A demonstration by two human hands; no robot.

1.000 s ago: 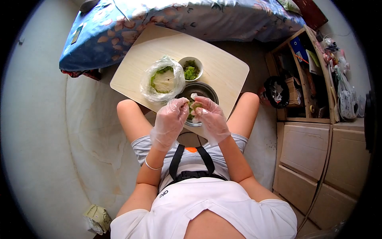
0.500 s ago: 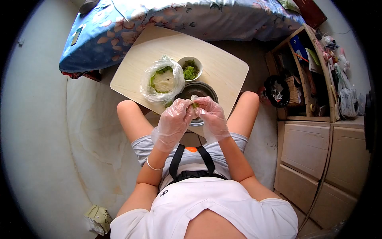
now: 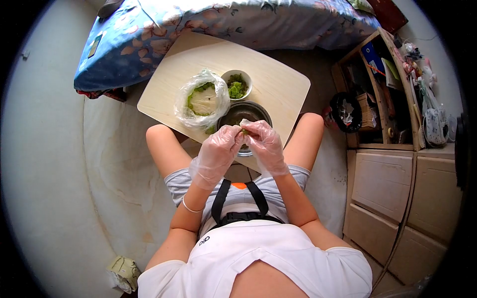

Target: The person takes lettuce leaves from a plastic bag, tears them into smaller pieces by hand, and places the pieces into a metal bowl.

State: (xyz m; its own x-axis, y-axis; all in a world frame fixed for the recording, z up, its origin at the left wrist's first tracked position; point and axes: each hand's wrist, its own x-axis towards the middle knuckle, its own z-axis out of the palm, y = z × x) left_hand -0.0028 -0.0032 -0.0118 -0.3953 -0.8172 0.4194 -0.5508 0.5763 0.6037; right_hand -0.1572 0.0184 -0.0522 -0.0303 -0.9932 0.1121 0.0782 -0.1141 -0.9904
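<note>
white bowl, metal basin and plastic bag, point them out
White bowl (image 3: 249, 83), head view: right inner wall.
Metal basin (image 3: 243, 113), head view: bare inner surface.
Plastic bag (image 3: 193, 119), head view: crumpled near side.

Shiny metal bowl, glossy plast. bag, smooth tbl.

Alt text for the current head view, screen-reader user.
Gloved left hand and right hand pinch a small green piece over a metal bowl on a pale table. Beyond sit a plastic bag showing green leaves and, right of it, a white bowl of greens.
</note>
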